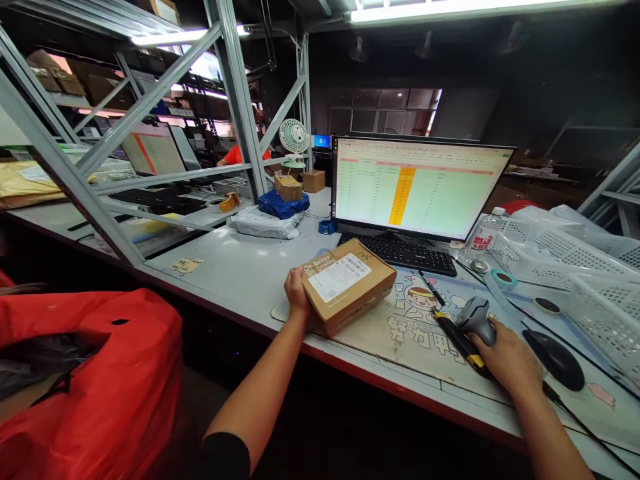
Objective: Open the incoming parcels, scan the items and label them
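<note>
Red bag (90, 380) lay nearest; left hand (296, 293) gripped the box (347, 283) edge on the mat, right hand (507, 360) closed round the scanner (476, 319); label best kept flat, facing up.

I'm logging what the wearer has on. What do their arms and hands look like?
Both hands are bare, no gloves, rings or watch visible. The left hand has a bare forearm with a black sleeve edge near the elbow. The right hand shows a bare forearm, no sleeve in view.
</note>
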The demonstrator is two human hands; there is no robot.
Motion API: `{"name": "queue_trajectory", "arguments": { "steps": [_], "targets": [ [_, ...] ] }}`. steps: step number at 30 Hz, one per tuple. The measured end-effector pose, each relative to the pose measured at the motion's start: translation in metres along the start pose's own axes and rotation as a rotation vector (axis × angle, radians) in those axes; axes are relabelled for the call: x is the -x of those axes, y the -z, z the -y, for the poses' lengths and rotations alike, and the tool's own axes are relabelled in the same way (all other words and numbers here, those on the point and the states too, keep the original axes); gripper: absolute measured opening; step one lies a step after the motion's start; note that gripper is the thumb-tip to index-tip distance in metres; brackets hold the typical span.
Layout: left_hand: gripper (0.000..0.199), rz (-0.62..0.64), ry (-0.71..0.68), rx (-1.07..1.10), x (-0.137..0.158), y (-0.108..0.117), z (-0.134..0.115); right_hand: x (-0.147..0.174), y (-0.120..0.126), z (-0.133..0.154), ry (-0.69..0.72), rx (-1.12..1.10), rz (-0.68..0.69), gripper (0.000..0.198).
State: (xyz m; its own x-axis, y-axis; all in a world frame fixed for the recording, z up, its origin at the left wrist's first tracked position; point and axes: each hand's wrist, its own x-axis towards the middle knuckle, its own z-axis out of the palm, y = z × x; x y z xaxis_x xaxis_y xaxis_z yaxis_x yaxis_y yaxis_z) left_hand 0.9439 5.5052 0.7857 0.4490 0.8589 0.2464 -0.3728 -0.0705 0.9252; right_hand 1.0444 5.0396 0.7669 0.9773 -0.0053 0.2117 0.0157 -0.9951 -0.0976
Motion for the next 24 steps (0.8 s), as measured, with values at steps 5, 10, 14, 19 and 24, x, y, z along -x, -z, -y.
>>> {"name": "queue_trajectory", "arguments": {
  "steps": [5, 10, 14, 19, 24],
  "targets": [
    [0.043, 0.173, -0.408, -0.084, -0.023, 0.010, -0.040, -0.003, 0.001, -0.002, 0.002, -0.009, 0.028, 0.078],
    [0.047, 0.520, -0.621, -0.335, -0.002, 0.023, -0.042, 0.004, 0.007, 0.004, -0.027, 0.017, 0.057, 0.077],
    [0.113, 0.510, -0.397, -0.193, 0.036, 0.030, -0.012, 0.010, 0.017, 0.012, -0.007, 0.022, 0.038, 0.073],
    [0.154, 0.599, -0.099, -0.091, 0.052, 0.034, 0.020, 0.019, 0.054, 0.006, 0.112, -0.067, 0.130, 0.066],
    [0.161, 0.760, 0.031, -0.057, 0.032, 0.039, 0.012, 0.075, 0.115, 0.028, 0.437, -0.339, 0.279, 0.052]
  ]
}}
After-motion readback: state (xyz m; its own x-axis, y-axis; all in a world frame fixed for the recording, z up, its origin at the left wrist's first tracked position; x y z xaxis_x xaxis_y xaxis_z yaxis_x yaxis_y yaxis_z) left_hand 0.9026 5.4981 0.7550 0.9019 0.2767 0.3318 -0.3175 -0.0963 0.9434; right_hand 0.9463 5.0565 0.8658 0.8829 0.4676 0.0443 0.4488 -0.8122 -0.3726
